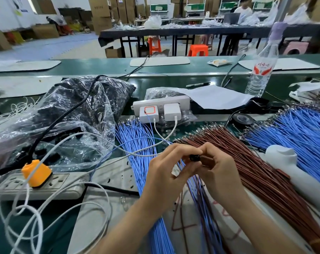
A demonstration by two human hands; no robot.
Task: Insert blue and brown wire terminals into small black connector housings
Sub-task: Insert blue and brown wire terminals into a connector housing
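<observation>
Head: left hand (164,173) and right hand (221,173), curled, pinch black housing (195,158).

Both hands raised together, left hand (166,173) fingers curled, right hand (218,171) pinching

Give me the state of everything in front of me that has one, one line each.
left hand, pinching the black housing
right hand, fingers curled, pinching the same housing
black housing, held up between both hands
brown wires, loose, fanned out
blue wires, loose, in bundles
orange plug, seated in the power strip
white chargers, plugged in, cables attached
water bottle, upright
</observation>
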